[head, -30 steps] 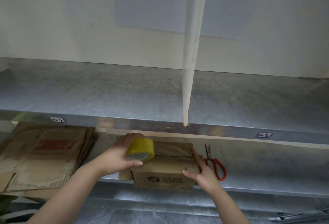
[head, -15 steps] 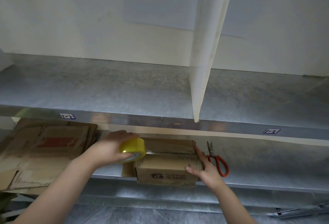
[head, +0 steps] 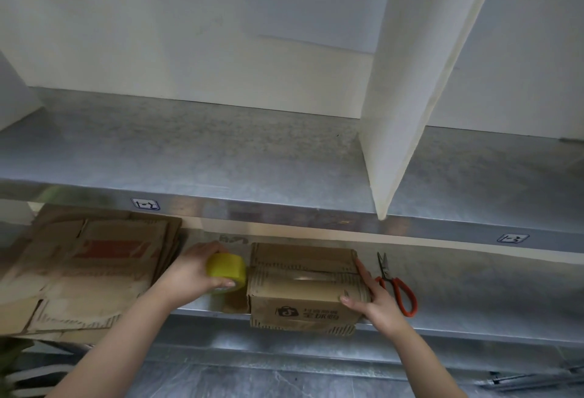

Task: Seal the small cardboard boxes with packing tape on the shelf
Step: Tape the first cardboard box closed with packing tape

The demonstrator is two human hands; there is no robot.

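The small cardboard box sits at the front edge of the lower metal shelf, between the two hands. The left hand grips a yellow tape roll just off the box's left end. The right hand lies with straight fingers against the box's right end. Red-handled scissors lie just right of it, and flattened cartons to the left.

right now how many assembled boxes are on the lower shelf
1: the box at the front edge, between tape roll and scissors. The pile to its left is flat cardboard; others may hide farther back.
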